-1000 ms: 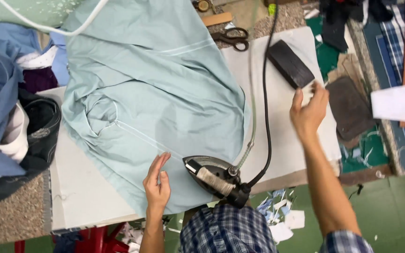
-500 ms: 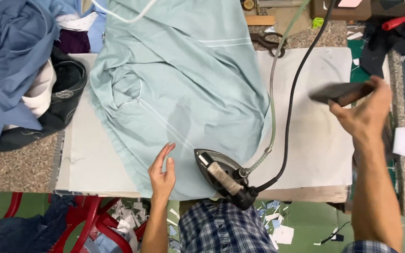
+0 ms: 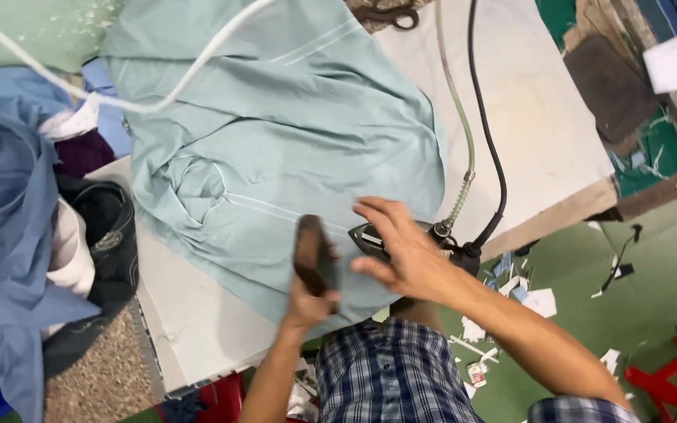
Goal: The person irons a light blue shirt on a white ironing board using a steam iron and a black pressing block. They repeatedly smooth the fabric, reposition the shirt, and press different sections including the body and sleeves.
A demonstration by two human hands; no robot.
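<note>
Left hand (image 3: 307, 301) — closed around the lower end of a flat dark block (image 3: 312, 254), long axis near upright, top end pointing away from the body, over the pale green garment (image 3: 276, 149). Right hand (image 3: 401, 251) — fingers spread, holding nothing, resting on the iron (image 3: 378, 239). Beyond, white board (image 3: 542, 133).

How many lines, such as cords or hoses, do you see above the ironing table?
3. A white cord crosses the light green garment at top left. A pale hose and a black cable run side by side down to the iron. Others may be hidden.
</note>
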